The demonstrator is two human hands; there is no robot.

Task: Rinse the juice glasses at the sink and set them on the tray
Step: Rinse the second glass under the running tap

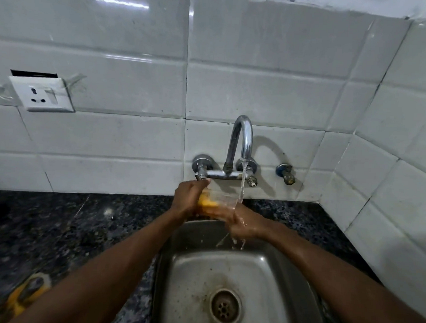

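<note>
A clear juice glass (pixel 221 198) with orange juice residue at its base lies tilted on its side over the steel sink (pixel 285 269), its mouth toward the running water. My left hand (pixel 189 198) grips the glass at its orange base end. My right hand (pixel 243 224) cups the glass from below at the mouth end, wet, with water running off it into the basin. The chrome tap (pixel 241 143) pours a thin stream onto the glass rim. No tray shows in this view.
Dark speckled granite counter (pixel 55 227) surrounds the sink. A blurred yellow and white object (pixel 27 292) lies at the lower left on the counter. A wall socket (pixel 41 94) hangs on the white tiles. The sink drain (pixel 224 306) sits below my arms.
</note>
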